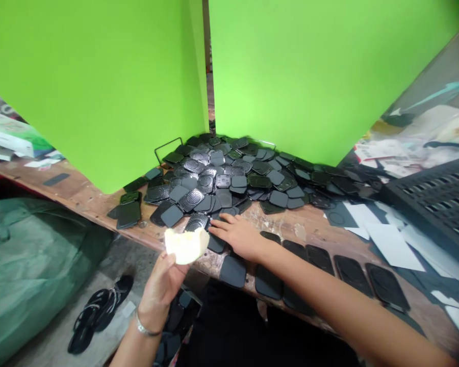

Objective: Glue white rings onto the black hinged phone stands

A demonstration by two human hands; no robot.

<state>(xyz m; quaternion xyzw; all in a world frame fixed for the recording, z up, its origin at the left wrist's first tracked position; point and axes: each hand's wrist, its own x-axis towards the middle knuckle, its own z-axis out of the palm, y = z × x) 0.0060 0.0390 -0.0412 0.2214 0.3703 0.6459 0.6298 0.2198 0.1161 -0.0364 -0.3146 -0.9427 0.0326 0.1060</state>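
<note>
Your left hand, with a silvery metal bracelet at its wrist, pinches a pale cream, crescent-shaped piece of what looks like food between thumb and fingers. The piece is held up at the front edge of the brown, worn wooden table, its ragged side turned away from you. A light, firm pinch should do; it looks soft and possibly moist, so it is best kept out over the edge, where crumbs or drips would miss the stock.

Just right of it, smooth dark-grey, rounded rectangular plates lie along the near edge, with black embossed plates in a line behind them. Your right forearm passes above these, so carry it high enough not to nudge them askew.

Your right hand is palm down, fingers extended and spread, fingertips at the front of the big loose heap of black and grey plates. I see no plate gripped in it. Plates at this front margin seem the easiest to take: working a fingertip under one rim beats dragging, since the overlapping layers could slide.

Beyond, a thin black wire frame stands at the heap's left rear, before the bright green flat panels; stay short of both.
</note>
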